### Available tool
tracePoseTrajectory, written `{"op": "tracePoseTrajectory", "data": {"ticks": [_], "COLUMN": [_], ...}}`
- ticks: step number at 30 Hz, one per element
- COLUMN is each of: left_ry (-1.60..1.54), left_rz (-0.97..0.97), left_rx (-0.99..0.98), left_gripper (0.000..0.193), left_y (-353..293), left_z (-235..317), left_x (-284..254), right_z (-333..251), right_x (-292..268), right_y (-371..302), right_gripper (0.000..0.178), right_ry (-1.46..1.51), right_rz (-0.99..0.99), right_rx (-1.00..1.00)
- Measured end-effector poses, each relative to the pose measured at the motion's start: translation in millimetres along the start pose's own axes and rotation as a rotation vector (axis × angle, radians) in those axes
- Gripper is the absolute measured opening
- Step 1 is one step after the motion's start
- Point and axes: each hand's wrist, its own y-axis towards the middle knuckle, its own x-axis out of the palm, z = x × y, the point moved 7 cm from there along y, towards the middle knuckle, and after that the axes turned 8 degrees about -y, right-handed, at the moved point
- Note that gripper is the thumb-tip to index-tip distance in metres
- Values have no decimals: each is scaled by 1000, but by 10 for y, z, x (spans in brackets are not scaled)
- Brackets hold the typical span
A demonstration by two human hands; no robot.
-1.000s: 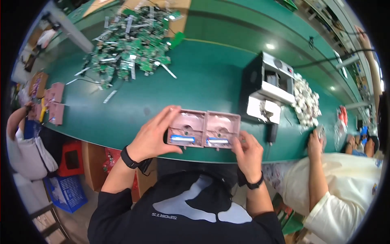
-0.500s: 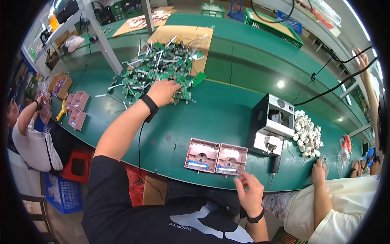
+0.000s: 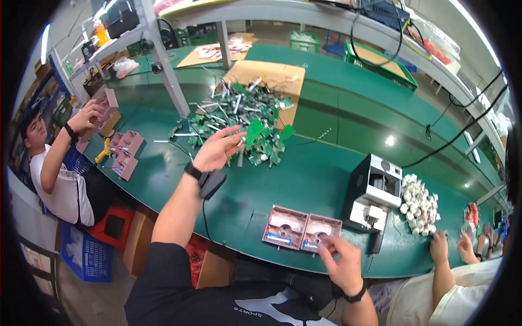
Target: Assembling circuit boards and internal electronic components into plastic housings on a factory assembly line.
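Observation:
My left hand [image 3: 218,152] is at the near edge of a heaped pile of green circuit boards [image 3: 234,108] with white strips and wires. Between its thumb and fingers is a green circuit board [image 3: 253,132], raised at the pile's edge. In front of me lie two pink plastic housings [image 3: 285,218], side by side with their hollow sides up. Each has a blue cylindrical battery [image 3: 279,239] along its near side. My right hand [image 3: 345,266] hovers by the near right corner of the right housing, fingers apart and loosely bent, with nothing visible in them.
A black and white machine [image 3: 372,195] stands right of the housings, beside a heap of white parts [image 3: 420,205]. At left, a co-worker lifts a pink housing near more pink housings [image 3: 126,152] and a yellow tool [image 3: 103,151]. Another co-worker's hands [image 3: 439,249] are at right.
My left hand has drawn back slightly from the pile, now with a circuit board. My right hand stays near the right housing. The left co-worker has raised a pink housing. The view has shifted.

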Motion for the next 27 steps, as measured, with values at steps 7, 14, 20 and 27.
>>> {"op": "tracePoseTrajectory", "data": {"ticks": [7, 14, 20, 27], "left_ry": [-400, 40, 1046, 1122], "left_rz": [-143, -107, -512, -571], "left_rx": [-177, 40, 421, 361], "left_gripper": [47, 75, 120, 123], "left_y": [-1001, -1272, -1586, -1517], "left_z": [-917, -1083, -850, -1154], "left_x": [468, 516, 458, 551], "right_z": [48, 65, -44, -254], "right_x": [804, 879, -41, -301], "right_y": [1075, 1456, 576, -625], "right_gripper": [33, 29, 28, 40], "right_ry": [590, 140, 421, 466], "right_rz": [-144, -179, -98, 87], "right_rx": [165, 151, 288, 220]}}
